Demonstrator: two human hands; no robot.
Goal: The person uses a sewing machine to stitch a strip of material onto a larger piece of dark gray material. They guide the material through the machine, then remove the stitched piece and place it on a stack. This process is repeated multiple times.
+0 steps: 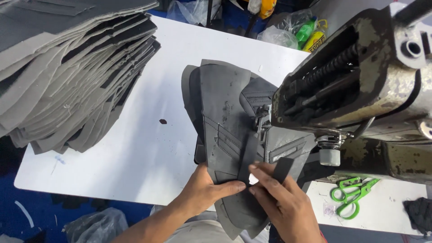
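Observation:
A dark grey stitched shoe-upper piece (225, 117) lies on the white table (135, 153), its right side under the head of an old sewing machine (360, 81). My left hand (204, 189) pinches the near end of this piece from the left, thumb on top. My right hand (281, 202) presses its fingers on a narrow dark strip (249, 153) laid over the piece, beside a small black tab (282, 168). Both hands meet at the piece's near edge, below the machine's needle area (263, 119).
A tall fanned stack of grey cut pieces (67, 72) fills the left of the table. Green-handled scissors (353, 195) lie at the right by the machine base. Plastic bags and bottles (306, 31) sit beyond the far edge. A small dark scrap (163, 121) lies mid-table.

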